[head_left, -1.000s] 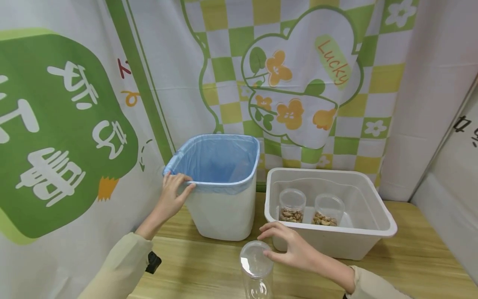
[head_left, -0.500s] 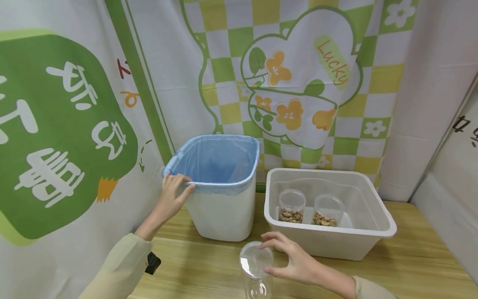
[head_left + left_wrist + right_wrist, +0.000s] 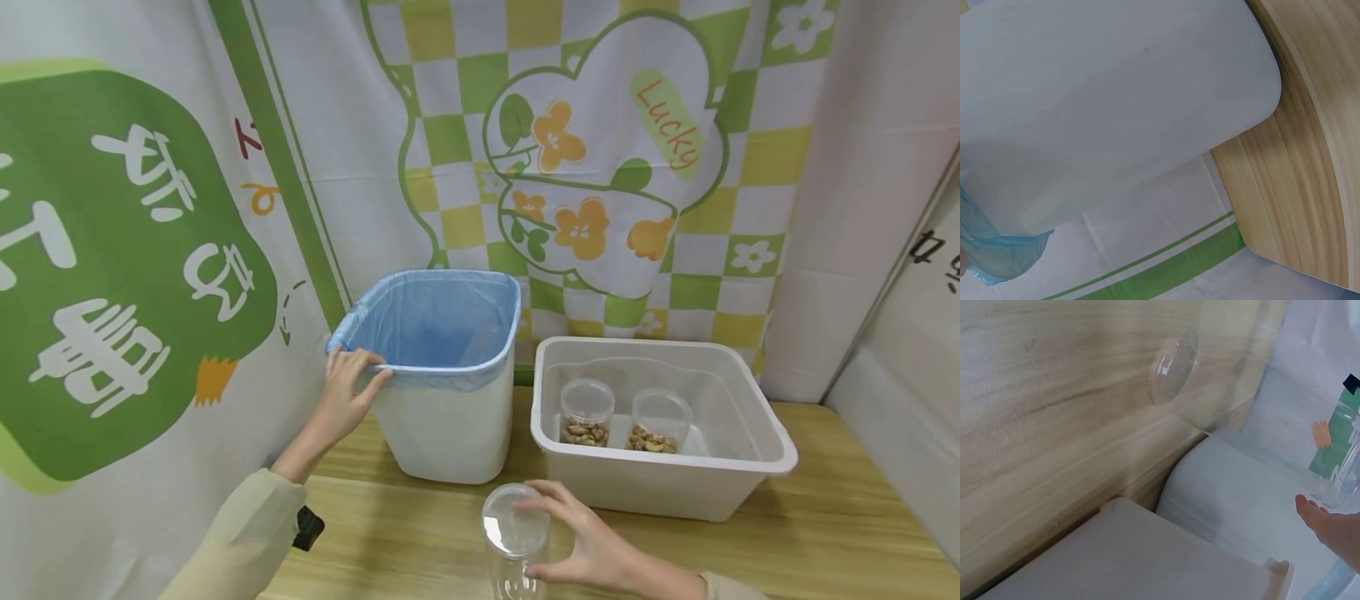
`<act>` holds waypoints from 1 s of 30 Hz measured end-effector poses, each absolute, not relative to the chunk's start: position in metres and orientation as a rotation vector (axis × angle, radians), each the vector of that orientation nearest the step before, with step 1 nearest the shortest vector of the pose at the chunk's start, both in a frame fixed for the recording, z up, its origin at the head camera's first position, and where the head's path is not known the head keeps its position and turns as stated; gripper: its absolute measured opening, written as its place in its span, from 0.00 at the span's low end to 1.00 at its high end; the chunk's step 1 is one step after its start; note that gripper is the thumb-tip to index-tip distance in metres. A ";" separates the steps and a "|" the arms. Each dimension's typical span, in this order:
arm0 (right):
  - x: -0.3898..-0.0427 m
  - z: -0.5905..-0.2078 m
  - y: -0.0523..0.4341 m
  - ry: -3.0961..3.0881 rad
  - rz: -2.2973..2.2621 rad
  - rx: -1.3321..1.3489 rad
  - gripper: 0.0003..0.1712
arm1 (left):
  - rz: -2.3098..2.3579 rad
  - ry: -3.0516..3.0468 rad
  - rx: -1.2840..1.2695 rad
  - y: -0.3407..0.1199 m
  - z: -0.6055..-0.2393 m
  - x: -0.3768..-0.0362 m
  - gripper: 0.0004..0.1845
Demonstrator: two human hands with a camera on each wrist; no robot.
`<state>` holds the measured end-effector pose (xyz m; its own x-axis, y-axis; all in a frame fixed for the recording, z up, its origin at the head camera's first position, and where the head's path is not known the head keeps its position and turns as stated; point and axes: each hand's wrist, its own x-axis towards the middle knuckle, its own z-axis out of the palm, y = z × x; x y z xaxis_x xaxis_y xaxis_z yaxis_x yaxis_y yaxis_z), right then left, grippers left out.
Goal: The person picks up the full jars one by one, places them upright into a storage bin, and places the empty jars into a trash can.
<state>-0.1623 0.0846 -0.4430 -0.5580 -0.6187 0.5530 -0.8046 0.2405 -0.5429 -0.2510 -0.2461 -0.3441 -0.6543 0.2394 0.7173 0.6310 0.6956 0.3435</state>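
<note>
My right hand [image 3: 600, 546] curls around the top of a clear empty jar [image 3: 514, 542] that stands at the front edge of the wooden bench [image 3: 825, 533], about midway along it. The fingers [image 3: 551, 493] arch over the far side of the clear lid while the thumb comes in at the near side, so the jar's upper rim sits between them; they are spread and bent, and I cannot tell how firmly they press. The jar stands upright, its long axis vertical, lid up and base on the wood. In the right wrist view its round base [image 3: 1174, 367] shows flat against the bench.

My left hand [image 3: 345, 396] holds the near left corner of the white bin [image 3: 450, 425], fingers hooked over the rim and lying on the blue liner bag [image 3: 438, 321] folded over it. The bin stands at the back left of the bench, against the printed cloth backdrop [image 3: 135, 250].

Just right of the bin, and just behind the jar, a white plastic tub [image 3: 675, 487] sits along the back of the bench. Inside it two small clear jars of nuts [image 3: 587, 412] [image 3: 658, 423] stand side by side near its front wall. The tub's front wall lies close beyond my right fingers.
</note>
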 end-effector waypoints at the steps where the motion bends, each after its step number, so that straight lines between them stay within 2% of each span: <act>1: -0.161 -0.444 0.084 -2.280 1.217 1.337 0.38 | -0.777 -2.247 -0.663 -0.246 -0.344 -0.251 0.05; 10: -0.145 -0.425 0.075 -2.148 1.292 1.301 0.37 | -0.781 -2.228 -0.674 -0.246 -0.346 -0.252 0.05; 17: -0.151 -0.441 0.072 -2.107 1.246 1.252 0.37 | -0.776 -2.225 -0.681 -0.246 -0.346 -0.253 0.05; 30: -0.151 -0.404 0.075 -2.103 1.269 1.140 0.36 | -0.778 -2.222 -0.690 -0.247 -0.344 -0.252 0.04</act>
